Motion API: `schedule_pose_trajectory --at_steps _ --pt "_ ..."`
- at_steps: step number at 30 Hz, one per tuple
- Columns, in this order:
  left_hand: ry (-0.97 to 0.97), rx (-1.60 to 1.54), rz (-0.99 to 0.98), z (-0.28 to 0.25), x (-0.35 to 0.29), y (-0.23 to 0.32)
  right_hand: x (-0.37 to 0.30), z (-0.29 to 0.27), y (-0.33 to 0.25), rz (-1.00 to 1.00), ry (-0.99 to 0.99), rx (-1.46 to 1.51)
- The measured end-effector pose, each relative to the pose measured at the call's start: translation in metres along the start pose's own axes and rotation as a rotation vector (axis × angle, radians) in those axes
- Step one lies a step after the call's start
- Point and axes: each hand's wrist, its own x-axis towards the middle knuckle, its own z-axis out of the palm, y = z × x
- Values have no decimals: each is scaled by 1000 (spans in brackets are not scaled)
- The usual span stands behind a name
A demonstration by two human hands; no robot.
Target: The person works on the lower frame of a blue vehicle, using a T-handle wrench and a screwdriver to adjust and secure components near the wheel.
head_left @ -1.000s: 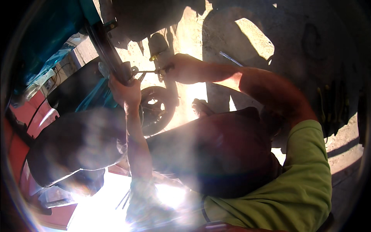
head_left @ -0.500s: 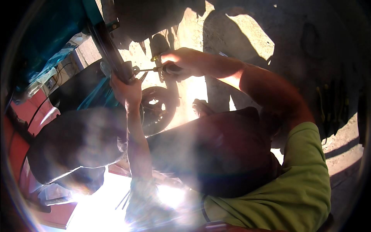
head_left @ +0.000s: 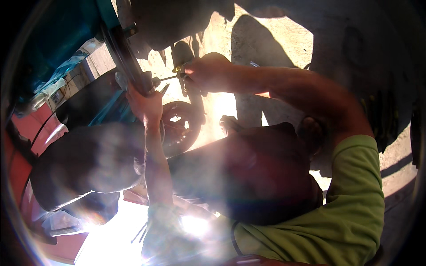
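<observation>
My left hand (head_left: 148, 108) is wrapped round the lower end of a dark metal tube (head_left: 125, 55) that slants down from a teal panel (head_left: 53, 40). A short pointed metal piece (head_left: 165, 89) sticks out beside that hand; what it belongs to is hidden. My right hand (head_left: 208, 73) is closed on a screwdriver (head_left: 170, 78), whose handle is mostly covered by my fingers. Its thin shaft points left, and the tip meets a small fitting (head_left: 155, 81) at the tube's end.
Below the tool lies a dark spoked wheel (head_left: 182, 126) on sunlit ground. My dark-clothed leg (head_left: 239, 173) extends under my arms. Red panels (head_left: 35, 124) and a thin black cable (head_left: 44, 124) are at the left. Several dark tools (head_left: 386, 115) lie at the right, and strong glare whitens the lower left.
My right hand has turned on the screwdriver, and the right forearm and elbow have shifted slightly right. The left hand keeps its place on the tube.
</observation>
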Motion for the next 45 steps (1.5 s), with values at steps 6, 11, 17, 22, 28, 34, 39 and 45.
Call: schedule_pose_trajectory --at_steps 6,11,17,22,28,34,39,45 --pt "26 11 40 4 -1 -3 15 -18 14 444 -339 706" --pt "0 31 0 5 -1 -13 6 -20 8 449 -338 1101" --pt "-10 0 37 5 0 -5 9 -4 12 135 -240 150" --pt "-26 9 9 3 0 -4 -3 11 14 -146 44 -337" --pt "13 11 69 3 -2 -7 -1 7 4 244 -109 410" --pt "17 -1 100 5 0 -10 8 -1 14 603 -341 1140" --pt "-4 22 66 4 -1 -8 4 -7 -9 303 -306 286" --pt "-24 33 9 0 -1 -5 -4 9 1 -6 71 -73"
